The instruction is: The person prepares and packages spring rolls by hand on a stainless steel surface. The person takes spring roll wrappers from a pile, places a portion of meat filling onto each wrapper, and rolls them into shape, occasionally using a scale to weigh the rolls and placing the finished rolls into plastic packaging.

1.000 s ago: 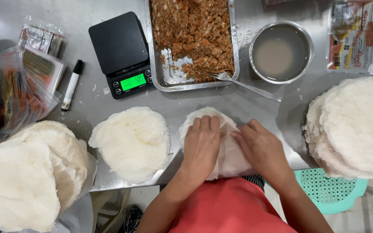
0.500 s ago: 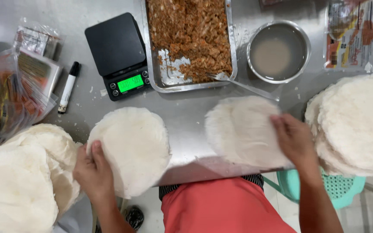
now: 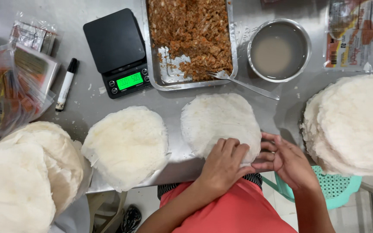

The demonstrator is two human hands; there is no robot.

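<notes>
The round white lacy wrapper sheet lies flat on the steel desk, just in front of the metal tray of reddish-brown minced filling, with its near edge at the desk's front rim. The left hand rests palm down on that near edge, fingers held side by side and flat on the sheet. The right hand sits just beside it at the sheet's near-right rim, its fingers loosely curled toward the edge and touching it; whether they pinch the sheet I cannot tell. The sheet is round, so no long axis shows; it spreads away from both hands, toward the tray, and the left hand lies further onto it.

A second white wrapper sheet lies to the left, apart. A fork rests from the tray's corner onto the desk beside a steel bowl of cloudy liquid. A black digital scale, a marker pen and stacks of white sheets stand further out.
</notes>
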